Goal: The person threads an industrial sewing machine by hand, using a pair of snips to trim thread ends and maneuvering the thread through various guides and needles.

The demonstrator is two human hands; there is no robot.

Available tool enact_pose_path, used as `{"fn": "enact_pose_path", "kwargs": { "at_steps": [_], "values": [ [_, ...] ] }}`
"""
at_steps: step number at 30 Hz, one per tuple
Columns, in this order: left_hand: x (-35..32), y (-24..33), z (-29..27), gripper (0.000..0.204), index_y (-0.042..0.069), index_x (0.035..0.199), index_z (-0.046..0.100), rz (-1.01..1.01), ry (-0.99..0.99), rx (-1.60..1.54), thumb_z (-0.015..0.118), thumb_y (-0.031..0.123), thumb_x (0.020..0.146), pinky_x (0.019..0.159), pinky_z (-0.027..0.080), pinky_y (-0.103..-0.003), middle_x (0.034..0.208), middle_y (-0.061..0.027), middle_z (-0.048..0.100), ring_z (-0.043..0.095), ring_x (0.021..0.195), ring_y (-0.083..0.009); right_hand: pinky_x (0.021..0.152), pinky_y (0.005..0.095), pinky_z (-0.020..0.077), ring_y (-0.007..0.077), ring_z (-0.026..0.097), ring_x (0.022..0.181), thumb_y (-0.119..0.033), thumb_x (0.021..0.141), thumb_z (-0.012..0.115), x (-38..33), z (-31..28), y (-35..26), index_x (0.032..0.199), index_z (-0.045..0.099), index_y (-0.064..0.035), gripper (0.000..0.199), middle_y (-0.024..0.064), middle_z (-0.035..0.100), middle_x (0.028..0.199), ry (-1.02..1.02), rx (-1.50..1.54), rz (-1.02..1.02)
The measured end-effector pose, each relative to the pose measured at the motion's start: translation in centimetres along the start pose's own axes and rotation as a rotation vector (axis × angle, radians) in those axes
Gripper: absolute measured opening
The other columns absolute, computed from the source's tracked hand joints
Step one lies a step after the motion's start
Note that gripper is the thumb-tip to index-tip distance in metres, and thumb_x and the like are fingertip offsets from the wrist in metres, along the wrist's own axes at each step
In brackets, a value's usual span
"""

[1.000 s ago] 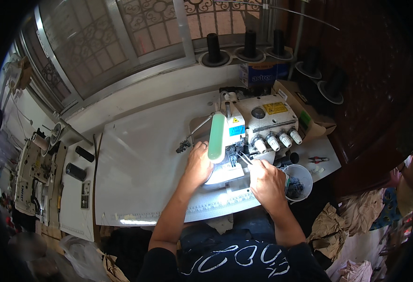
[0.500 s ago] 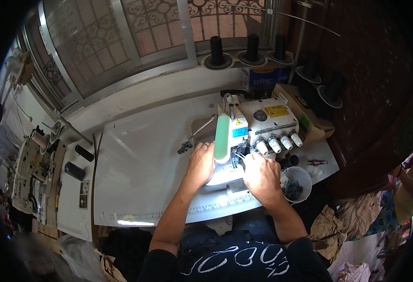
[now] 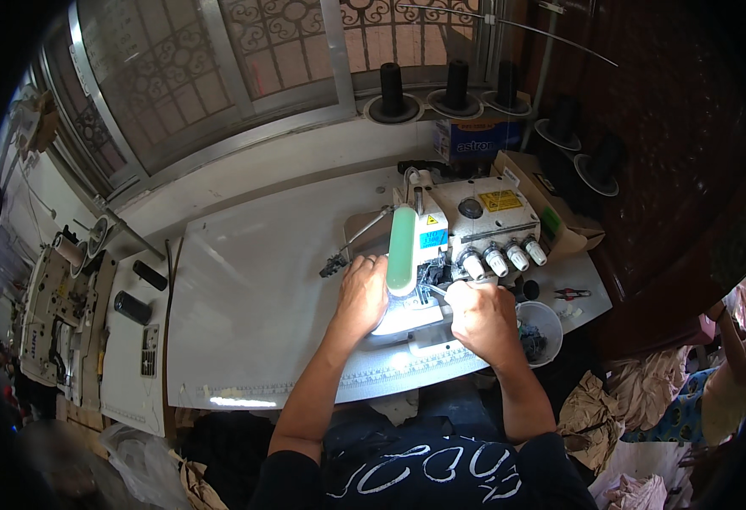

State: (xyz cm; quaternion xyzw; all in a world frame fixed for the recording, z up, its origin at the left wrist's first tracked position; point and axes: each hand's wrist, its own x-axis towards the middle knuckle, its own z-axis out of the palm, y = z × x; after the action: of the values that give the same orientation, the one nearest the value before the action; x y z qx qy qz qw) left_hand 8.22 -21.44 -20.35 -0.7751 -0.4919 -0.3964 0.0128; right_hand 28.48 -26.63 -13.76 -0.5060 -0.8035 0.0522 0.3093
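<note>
A white overlock sewing machine (image 3: 454,217) stands on the table, with its needle area brightly lit. A long pale-green lamp (image 3: 402,251) hangs in front of its head. My right hand (image 3: 485,319) is closed round slim metal tweezers (image 3: 435,290), whose tip points at the dark parts by the needle. Against the left side of the machine's bed rests my left hand (image 3: 362,293). Its fingertips disappear behind the lamp, so I cannot see whether they hold anything. White tension knobs (image 3: 494,260) line the machine's front, above my right hand.
A white bin (image 3: 541,333) with dark scraps hangs at the table's right edge, near red-handled snips (image 3: 571,294). Black thread cones (image 3: 392,92) stand behind. Another sewing machine (image 3: 59,314) is at the left. At the far right shows another person's arm (image 3: 732,340).
My right hand has drawn slightly right and down with the tweezers, away from the needle area. My left hand has stayed nearly still. The other person's arm has shifted.
</note>
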Motion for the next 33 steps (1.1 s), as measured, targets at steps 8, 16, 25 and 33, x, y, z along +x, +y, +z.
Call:
{"fn": "enact_pose_path", "kwargs": {
  "at_steps": [8, 16, 25, 33],
  "values": [
    [-0.3, 4.2, -2.4, 0.005, 0.0, 0.083, 0.06, 0.055, 0.158, -0.174, 0.059, 0.003, 0.079, 0.066, 0.046, -0.035, 0.077, -0.0132, 0.06, 0.058, 0.072, -0.0277, 0.055, 0.0397, 0.0454, 0.0334, 0.058, 0.062, -0.002, 0.07, 0.05, -0.5, 1.2, 2.0, 0.068, 0.057, -0.0046, 0.007, 0.0129, 0.059, 0.066, 0.077, 0.33, 0.024],
    [1.3, 7.3, -1.6, 0.018, 0.0, 0.084, 0.064, -0.445, -0.133, -0.397, 0.061, 0.017, 0.084, 0.052, 0.041, -0.026, 0.061, -0.0051, 0.058, 0.049, 0.054, -0.009, 0.055, 0.0392, 0.0466, 0.0325, 0.059, 0.062, -0.002, 0.071, 0.052, -1.2, 1.7, 1.6, 0.068, 0.057, -0.0052, 0.007, 0.0128, 0.059, 0.066, 0.155, 0.254, -0.016],
    [0.5, 6.9, -1.1, 0.009, 0.001, 0.086, 0.06, -0.227, -0.026, -0.307, 0.054, 0.002, 0.079, 0.054, 0.043, -0.032, 0.068, -0.0119, 0.058, 0.052, 0.057, -0.0208, 0.055, 0.0364, 0.0481, 0.0306, 0.061, 0.062, -0.005, 0.077, 0.056, -3.2, 1.2, 1.3, 0.078, 0.059, -0.0036, 0.003, 0.0138, 0.06, 0.066, 0.11, 0.233, 0.027],
    [-5.1, 9.3, -3.6, 0.03, 0.001, 0.084, 0.058, 0.172, -0.608, -0.501, 0.056, -0.007, 0.056, 0.07, 0.046, -0.039, 0.079, -0.0165, 0.055, 0.055, 0.077, -0.0352, 0.059, 0.02, 0.0447, 0.0042, 0.054, 0.065, -0.011, 0.081, 0.068, -3.9, 2.3, 2.1, 0.096, 0.057, 0.0018, 0.022, 0.0008, 0.06, 0.076, -0.058, 1.001, 0.424]
  ]
}}
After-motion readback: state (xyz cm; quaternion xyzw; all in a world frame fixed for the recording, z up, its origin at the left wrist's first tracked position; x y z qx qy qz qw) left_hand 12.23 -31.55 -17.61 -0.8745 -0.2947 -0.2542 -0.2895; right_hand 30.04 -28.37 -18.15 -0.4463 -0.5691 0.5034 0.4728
